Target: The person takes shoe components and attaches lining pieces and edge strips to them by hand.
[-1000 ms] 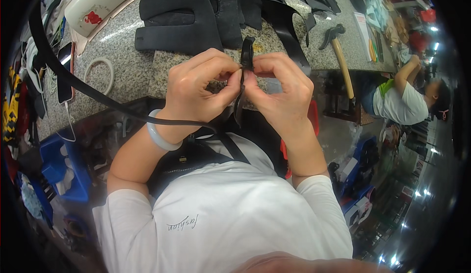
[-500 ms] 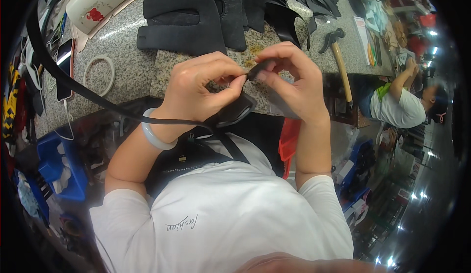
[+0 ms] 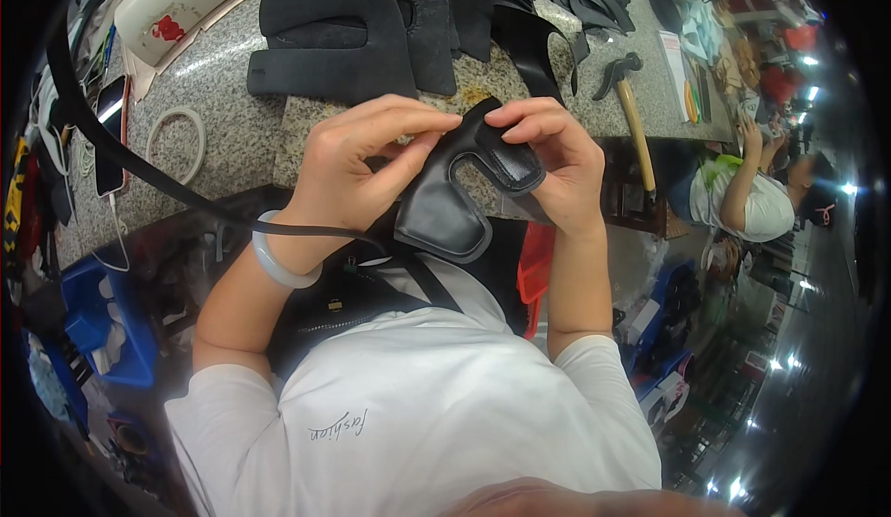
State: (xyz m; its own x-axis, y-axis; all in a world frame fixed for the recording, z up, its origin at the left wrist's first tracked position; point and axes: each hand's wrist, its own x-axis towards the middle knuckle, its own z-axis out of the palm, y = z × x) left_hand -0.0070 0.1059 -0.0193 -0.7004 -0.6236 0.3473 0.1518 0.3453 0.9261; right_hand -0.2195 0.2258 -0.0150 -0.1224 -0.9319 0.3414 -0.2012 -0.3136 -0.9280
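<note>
A black, shiny, U-shaped leather piece (image 3: 429, 209) with stitched-looking edges hangs between my hands over the near edge of the worktop. My left hand (image 3: 357, 160) pinches its upper left edge between thumb and fingertips. On the other side, my right hand (image 3: 564, 160) grips the arm that bears a dark, textured patch; the thumb is mostly behind it. Just beyond my hands lies a stack of matte black cut pieces (image 3: 339, 39), each with a slot. A long black strap (image 3: 209, 203) curves from the upper left across my left wrist; its near end is hidden.
On the speckled stone worktop (image 3: 232, 90) lie a white ring (image 3: 176, 146), a phone (image 3: 113, 127) and a wooden-handled hammer (image 3: 636, 127). A flower-printed white roll (image 3: 181, 6) is at far left. Blue bins (image 3: 135, 350) stand lower left; another person (image 3: 742, 197) sits at right.
The U-shaped piece has been turned and spread out, so its broad face now shows. My right fingers have shifted down along its arm. The view has shifted slightly.
</note>
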